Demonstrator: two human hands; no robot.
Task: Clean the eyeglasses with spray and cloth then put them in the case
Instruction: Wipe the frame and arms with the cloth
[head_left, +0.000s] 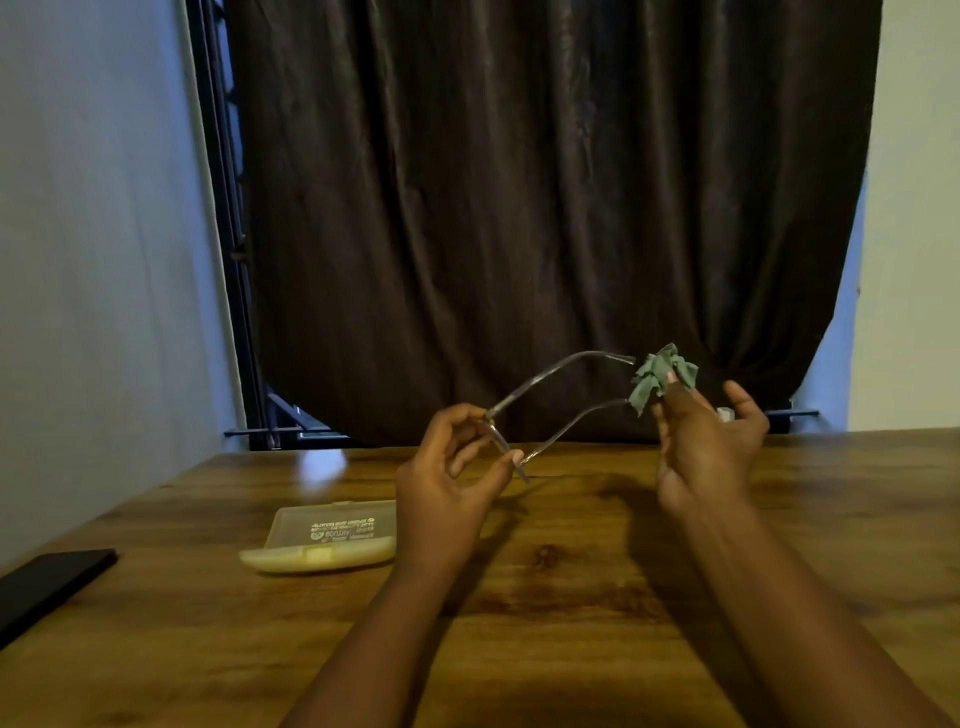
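My left hand (447, 480) pinches the front frame of the clear eyeglasses (540, 397) and holds them above the wooden table (571, 571). Both temple arms stretch up and to the right. My right hand (701, 447) pinches a crumpled green cloth (662, 376) at the tips of the temple arms. The translucent yellowish case (324, 538) lies shut on the table, left of my left hand. A small white object (725, 413), partly hidden behind my right hand, may be the spray bottle.
A flat black object (47, 584) lies at the table's left edge. A dark brown curtain (545, 208) hangs behind the table, with a window frame (234, 260) beside it. Pale walls stand on both sides.
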